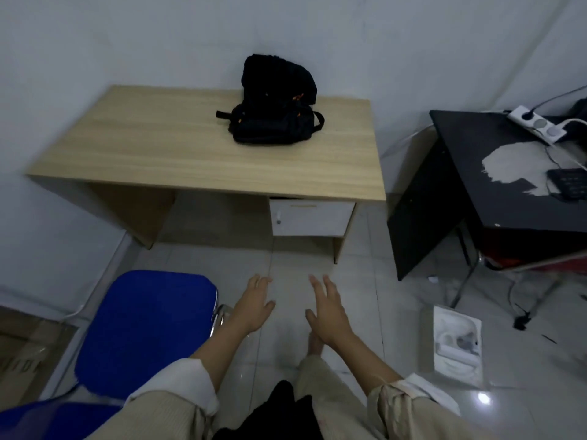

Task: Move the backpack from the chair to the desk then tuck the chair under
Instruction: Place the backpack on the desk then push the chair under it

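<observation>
A black backpack with orange zip pulls sits on the light wooden desk, toward its back right, leaning on the wall. The blue-seated chair stands on the floor at the lower left, in front of the desk and outside it, its seat bare. My left hand hovers open just right of the chair's chrome frame, not touching it. My right hand is open beside it over the floor tiles, holding nothing.
A white drawer unit hangs under the desk's right side. A black table with a power strip and cables stands to the right. A white packaging tray lies on the floor. Cardboard lies at the lower left.
</observation>
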